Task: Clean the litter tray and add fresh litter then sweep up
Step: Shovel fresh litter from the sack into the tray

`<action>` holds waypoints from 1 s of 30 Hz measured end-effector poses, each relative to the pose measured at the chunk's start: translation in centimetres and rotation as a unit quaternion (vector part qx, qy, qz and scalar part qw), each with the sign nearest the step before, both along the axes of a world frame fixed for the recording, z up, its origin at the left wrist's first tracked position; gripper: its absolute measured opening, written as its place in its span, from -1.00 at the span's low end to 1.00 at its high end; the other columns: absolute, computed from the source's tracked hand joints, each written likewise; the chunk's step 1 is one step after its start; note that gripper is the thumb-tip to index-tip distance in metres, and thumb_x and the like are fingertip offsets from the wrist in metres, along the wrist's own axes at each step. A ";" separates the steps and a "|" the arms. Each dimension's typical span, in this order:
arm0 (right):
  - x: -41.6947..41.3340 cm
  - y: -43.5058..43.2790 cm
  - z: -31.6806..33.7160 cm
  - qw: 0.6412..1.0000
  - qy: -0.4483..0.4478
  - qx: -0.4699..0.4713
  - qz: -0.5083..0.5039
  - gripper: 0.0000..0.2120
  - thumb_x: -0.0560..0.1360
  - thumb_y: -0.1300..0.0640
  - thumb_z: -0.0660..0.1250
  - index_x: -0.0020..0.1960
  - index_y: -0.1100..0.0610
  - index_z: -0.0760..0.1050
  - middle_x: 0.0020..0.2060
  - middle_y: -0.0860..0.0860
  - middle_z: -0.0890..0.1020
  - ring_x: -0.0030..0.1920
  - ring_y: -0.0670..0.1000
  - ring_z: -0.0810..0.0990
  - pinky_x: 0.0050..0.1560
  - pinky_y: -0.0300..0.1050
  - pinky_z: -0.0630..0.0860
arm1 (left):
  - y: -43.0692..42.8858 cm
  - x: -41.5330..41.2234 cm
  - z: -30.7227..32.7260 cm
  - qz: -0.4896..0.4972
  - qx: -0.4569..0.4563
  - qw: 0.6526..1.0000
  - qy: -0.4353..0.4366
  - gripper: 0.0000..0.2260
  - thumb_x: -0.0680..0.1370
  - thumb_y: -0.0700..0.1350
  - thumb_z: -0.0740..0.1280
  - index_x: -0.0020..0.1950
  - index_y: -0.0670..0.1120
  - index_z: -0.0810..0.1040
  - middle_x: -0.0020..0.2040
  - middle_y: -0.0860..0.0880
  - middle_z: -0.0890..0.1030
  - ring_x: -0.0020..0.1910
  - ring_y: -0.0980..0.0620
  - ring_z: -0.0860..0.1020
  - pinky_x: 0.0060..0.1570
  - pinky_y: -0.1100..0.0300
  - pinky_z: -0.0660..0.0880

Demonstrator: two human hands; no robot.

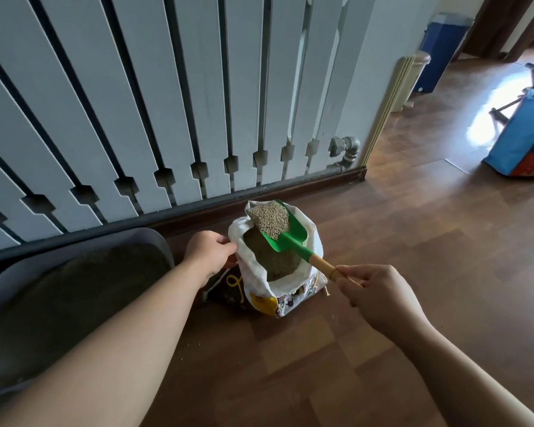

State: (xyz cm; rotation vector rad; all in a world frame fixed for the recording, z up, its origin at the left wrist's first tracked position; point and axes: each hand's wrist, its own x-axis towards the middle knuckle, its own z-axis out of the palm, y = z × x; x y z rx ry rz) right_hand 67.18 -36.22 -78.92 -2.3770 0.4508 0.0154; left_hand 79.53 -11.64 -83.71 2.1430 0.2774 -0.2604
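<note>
An open white litter bag (316, 246) stands on the wooden floor by the radiator. My left hand (208, 252) grips the bag's left rim. My right hand (379, 295) holds the wooden handle of a green scoop (293, 232). The scoop's blade is heaped with grey litter (270, 218) and hovers over the bag's mouth. A grey litter tray (154, 238) holding litter lies on the floor at the left, partly hidden by my left arm.
A white slatted radiator (167, 103) runs along the wall behind the bag and tray. A blue bag (521, 140) sits at the far right, a blue bin (441, 47) further back. A few litter grains lie on the floor (413, 241) near the bag.
</note>
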 end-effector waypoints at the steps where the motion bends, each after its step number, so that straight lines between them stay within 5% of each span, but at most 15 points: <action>1: 0.3 0.1 0.4 1.000 -0.004 -0.003 0.007 -0.87 0.46 -0.08 0.38 -0.02 -0.22 0.66 -0.55 -0.15 0.56 -0.51 -0.16 0.48 -0.44 -0.23 0.39 | 0.2 -0.1 0.2 0.000 0.002 1.000 0.001 -0.89 0.54 -0.07 0.36 -0.10 -0.05 0.66 -0.21 0.01 0.65 -0.23 0.07 0.61 -0.08 0.11 0.57; 10: 3.5 4.3 1.9 0.995 -0.012 0.001 0.103 -0.88 0.45 -0.07 0.39 -0.04 -0.24 0.65 -0.50 -0.07 0.60 -0.54 -0.11 0.44 -0.45 -0.20 0.37 | 6.4 -0.8 -0.2 0.109 -0.015 0.994 0.022 -0.88 0.57 -0.13 0.34 -0.01 -0.18 0.56 -0.16 -0.13 0.67 -0.15 -0.10 0.65 -0.01 -0.02 0.62; 13: 4.6 7.5 1.8 0.986 0.002 0.012 0.164 -0.88 0.47 -0.10 0.37 -0.17 -0.35 0.59 -0.51 -0.19 0.58 -0.44 -0.10 0.54 -0.37 -0.14 0.45 | 10.8 -2.3 -0.6 0.135 0.026 0.990 0.042 -0.90 0.56 -0.09 0.33 -0.05 -0.11 0.57 -0.15 -0.10 0.66 -0.12 -0.07 0.64 0.03 -0.03 0.60; 18: 6.4 13.1 -0.3 0.974 0.013 0.013 0.226 -0.85 0.47 -0.12 0.38 0.01 -0.20 0.66 -0.56 -0.17 0.54 -0.46 -0.14 0.51 -0.40 -0.20 0.42 | 17.9 -5.5 -1.9 0.185 0.094 0.976 0.065 -0.86 0.54 -0.05 0.35 0.01 -0.08 0.63 -0.06 -0.09 0.67 -0.06 -0.08 0.63 -0.02 0.07 0.58; 23: 8.0 19.2 -2.9 0.956 0.053 -0.006 0.290 -0.90 0.50 -0.10 0.35 -0.08 -0.21 0.66 -0.49 -0.14 0.61 -0.48 -0.13 0.53 -0.42 -0.12 0.50 | 23.2 -8.6 -3.2 0.210 0.145 0.961 0.106 -0.79 0.57 -0.08 0.34 0.15 -0.13 0.62 0.13 -0.09 0.62 0.11 -0.08 0.56 0.06 0.13 0.48; 27: 9.7 24.1 -5.1 0.938 0.066 -0.071 0.333 -0.81 0.51 -0.20 0.30 -0.05 -0.18 0.66 -0.43 -0.11 0.62 -0.39 -0.13 0.58 -0.44 -0.13 0.49 | 26.8 -10.4 -4.8 0.207 0.162 0.952 0.156 -0.75 0.57 -0.12 0.32 0.15 -0.25 0.61 0.16 -0.19 0.61 -0.01 -0.06 0.55 -0.04 0.20 0.42; 30: 10.9 27.0 -6.5 0.922 0.058 -0.150 0.352 -0.79 0.53 -0.22 0.26 -0.02 -0.21 0.65 -0.40 -0.18 0.59 -0.38 -0.16 0.54 -0.50 -0.24 0.39 | 28.9 -11.3 -6.3 0.226 0.148 0.947 0.176 -0.64 0.53 -0.07 0.39 0.29 -0.16 0.54 0.28 -0.13 0.55 0.21 -0.06 0.52 0.15 0.16 0.42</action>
